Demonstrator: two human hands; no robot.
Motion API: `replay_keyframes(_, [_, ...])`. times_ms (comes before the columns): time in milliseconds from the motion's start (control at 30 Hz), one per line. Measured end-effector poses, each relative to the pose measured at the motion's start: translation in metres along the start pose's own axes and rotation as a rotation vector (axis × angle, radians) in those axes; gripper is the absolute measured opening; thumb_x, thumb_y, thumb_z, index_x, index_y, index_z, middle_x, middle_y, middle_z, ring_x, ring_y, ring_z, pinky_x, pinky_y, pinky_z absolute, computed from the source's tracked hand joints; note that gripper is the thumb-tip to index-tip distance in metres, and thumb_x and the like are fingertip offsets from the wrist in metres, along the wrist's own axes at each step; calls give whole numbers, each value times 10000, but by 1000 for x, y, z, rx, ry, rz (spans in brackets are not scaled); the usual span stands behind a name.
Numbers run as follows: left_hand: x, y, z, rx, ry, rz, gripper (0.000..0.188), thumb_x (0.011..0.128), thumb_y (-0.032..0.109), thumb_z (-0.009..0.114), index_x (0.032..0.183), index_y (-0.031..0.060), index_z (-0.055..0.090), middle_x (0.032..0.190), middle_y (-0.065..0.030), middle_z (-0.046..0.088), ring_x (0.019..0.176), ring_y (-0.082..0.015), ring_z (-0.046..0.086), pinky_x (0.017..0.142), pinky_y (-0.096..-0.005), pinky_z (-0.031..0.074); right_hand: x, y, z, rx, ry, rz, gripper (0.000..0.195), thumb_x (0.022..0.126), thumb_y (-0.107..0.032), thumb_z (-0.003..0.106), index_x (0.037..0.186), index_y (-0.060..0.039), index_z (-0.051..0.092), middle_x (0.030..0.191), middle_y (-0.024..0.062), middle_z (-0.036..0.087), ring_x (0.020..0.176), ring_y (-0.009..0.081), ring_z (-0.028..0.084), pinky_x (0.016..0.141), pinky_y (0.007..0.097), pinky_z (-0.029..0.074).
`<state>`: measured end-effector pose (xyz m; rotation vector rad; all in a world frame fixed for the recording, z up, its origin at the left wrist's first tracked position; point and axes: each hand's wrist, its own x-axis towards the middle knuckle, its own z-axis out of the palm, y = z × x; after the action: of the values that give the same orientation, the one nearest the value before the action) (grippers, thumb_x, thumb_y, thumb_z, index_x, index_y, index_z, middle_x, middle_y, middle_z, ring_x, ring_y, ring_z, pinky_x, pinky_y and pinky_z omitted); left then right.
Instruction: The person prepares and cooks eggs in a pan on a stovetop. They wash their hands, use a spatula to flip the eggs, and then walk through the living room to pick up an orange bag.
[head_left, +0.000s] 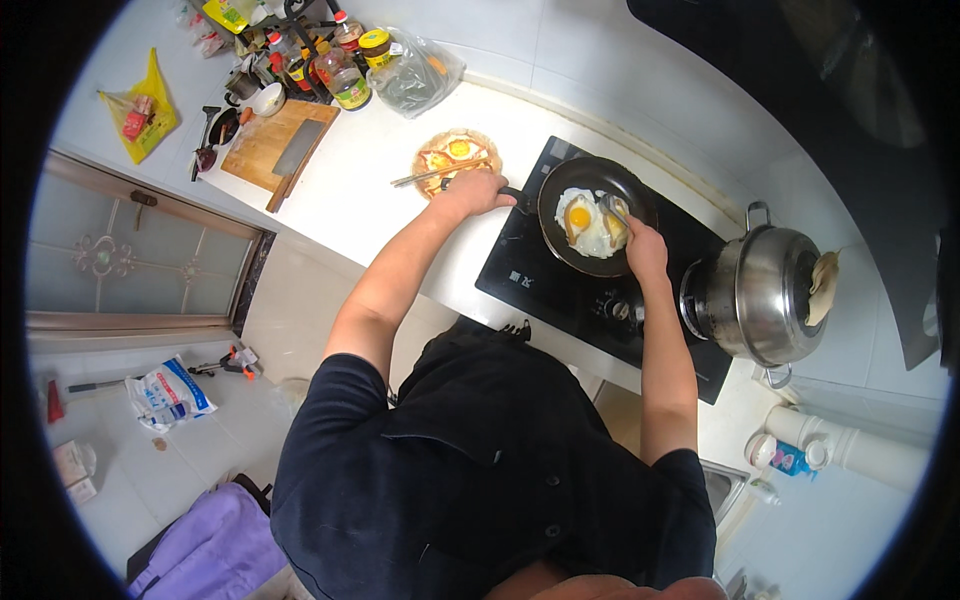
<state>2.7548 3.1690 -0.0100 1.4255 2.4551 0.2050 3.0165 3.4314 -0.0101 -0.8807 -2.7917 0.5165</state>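
My left hand (474, 193) grips the black handle (516, 196) of a dark frying pan (559, 171) on the black gas stove (517, 255). Two fried eggs (589, 223) lie joined in the pan, with brown sausage-like strips around the yolks. In my right hand (646, 251) is a metal utensil (613, 210), its end at the right-hand egg; my fingers hide part of it. A plate (425, 142) of cooked eggs stands just beyond my left hand, with a pair of chopsticks (442, 171) laid across it.
A large lidded steel pot (757, 292) occupies the stove's right side. On the counter's left lies a wooden cutting board (255, 146) with a cleaver (297, 148). Sauce bottles (349, 86) and a plastic bag (416, 71) line the wall. A dark range hood (817, 97) hangs at upper right.
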Motion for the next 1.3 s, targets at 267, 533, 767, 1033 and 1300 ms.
replay_keyframes(267, [1,-2,0,18,22,12,500,911,579,585,1092,127,702,1001,-176,698,989,-371,664,846,-478,519,4,0,11,-34,-24,6,292,952,-177,543,1201,-159,695,1024,207,694,958,400,662,823,486,530])
replay_keyframes(533, [-1,-2,-1,10,10,-6,501,911,571,592,1084,114,704,1007,-178,700,992,-373,663,855,-482,515,-1,-2,12,-68,-68,11,376,933,-112,477,1236,-187,687,1037,196,701,957,390,672,822,480,536])
replay_keyframes(767, [-1,2,-4,7,7,-6,503,908,569,599,1076,106,705,1011,-181,702,998,-375,664,857,-478,517,-5,7,13,-15,0,-65,329,953,-154,491,1208,-177,698,1022,198,702,949,387,671,814,485,536])
replay_keyframes(1033, [-4,1,-5,-2,-20,-27,511,909,574,596,1093,108,700,1043,-179,700,1014,-372,662,862,-479,517,-2,-4,4,-20,-42,19,266,958,-176,562,1180,-167,710,1024,203,697,959,401,663,833,472,534])
replay_keyframes(1300, [3,-37,-15,-112,154,-165,433,975,441,507,1105,84,715,1091,-190,697,1045,-351,663,913,-473,515,-13,-3,4,-27,-41,40,271,958,-176,557,1184,-162,706,1032,202,695,969,400,663,833,477,535])
